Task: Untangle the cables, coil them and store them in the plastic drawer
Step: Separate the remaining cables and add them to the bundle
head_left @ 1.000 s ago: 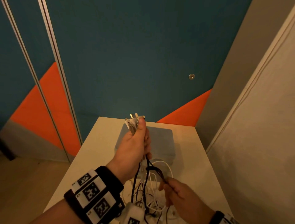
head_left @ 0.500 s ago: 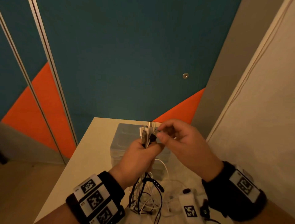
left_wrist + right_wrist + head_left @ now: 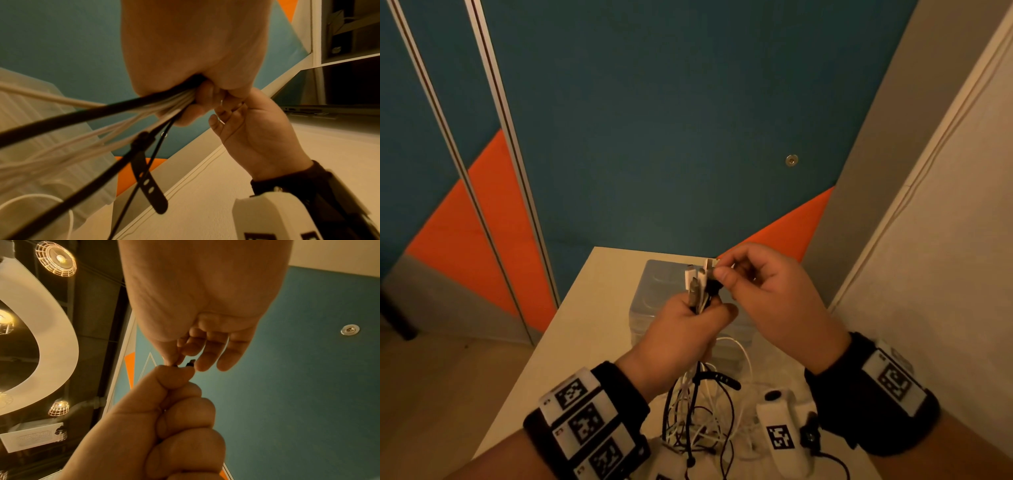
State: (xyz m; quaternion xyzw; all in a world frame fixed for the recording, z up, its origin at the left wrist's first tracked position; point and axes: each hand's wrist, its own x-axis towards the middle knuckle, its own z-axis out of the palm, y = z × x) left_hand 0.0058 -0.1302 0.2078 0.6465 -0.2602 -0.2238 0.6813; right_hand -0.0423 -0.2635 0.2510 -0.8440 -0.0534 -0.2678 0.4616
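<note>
My left hand [image 3: 688,329] is fisted around a bundle of black and white cables [image 3: 698,404], held upright above the table. Their plug ends [image 3: 700,281] stick out of the top of the fist. My right hand [image 3: 763,291] pinches a black plug [image 3: 190,362] at the top of the bundle with thumb and forefinger. In the left wrist view the cables [image 3: 92,116] run out of the left hand [image 3: 195,56], with a black strap [image 3: 148,175] hanging on one. The cables' loose lengths lie tangled on the table. Behind the hands stands the clear plastic drawer unit [image 3: 654,291].
The small white table [image 3: 585,325] sits in a corner, with a blue and orange wall behind and a pale wall [image 3: 928,274] on the right. Floor drops away at the table's left edge.
My right hand rose from the tangle low on the table to the plug ends above the left fist and took hold of one. The left hand kept its grip.
</note>
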